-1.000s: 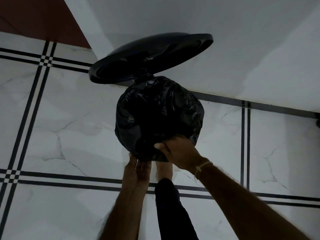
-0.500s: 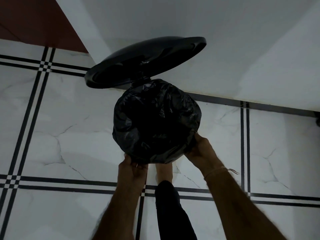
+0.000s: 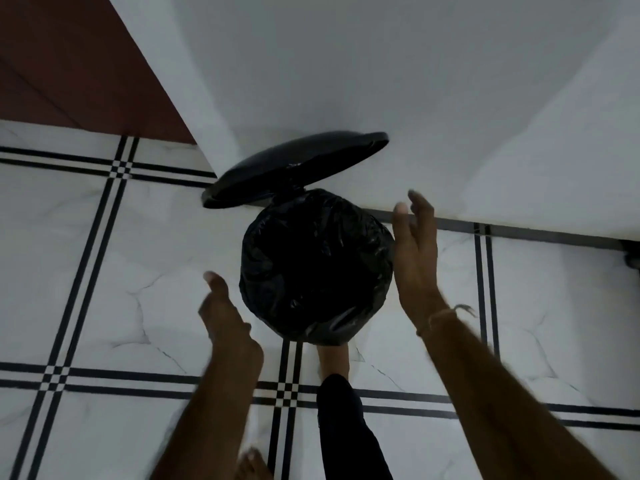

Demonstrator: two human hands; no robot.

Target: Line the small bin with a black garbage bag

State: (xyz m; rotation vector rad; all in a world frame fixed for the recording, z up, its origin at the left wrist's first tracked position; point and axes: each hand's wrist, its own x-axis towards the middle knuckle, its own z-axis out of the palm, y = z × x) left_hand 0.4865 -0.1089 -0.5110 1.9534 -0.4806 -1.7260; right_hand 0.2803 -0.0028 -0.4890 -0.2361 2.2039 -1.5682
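A small round bin stands on the tiled floor against the white wall, its body hidden under a black garbage bag (image 3: pixel 317 268) that is folded over the rim and drapes down the sides. The bin's black lid (image 3: pixel 294 168) is tipped up behind it. My left hand (image 3: pixel 225 313) hovers at the bin's lower left, fingers apart, off the bag. Just right of the bin, my right hand (image 3: pixel 414 251) is open with fingers spread, close to the bag's edge and holding nothing. A foot (image 3: pixel 334 358) presses at the bin's front base.
White marble floor tiles (image 3: pixel 138 271) with black double lines surround the bin. A white wall (image 3: pixel 381 81) rises right behind it, and a dark red surface (image 3: pixel 69 71) fills the top left. A dark trouser leg (image 3: pixel 346 427) runs down from the foot.
Both hands have let go of the bag at the bin's front rim and drawn apart, left hand to the left, right hand up along the right side. The view has pulled back.
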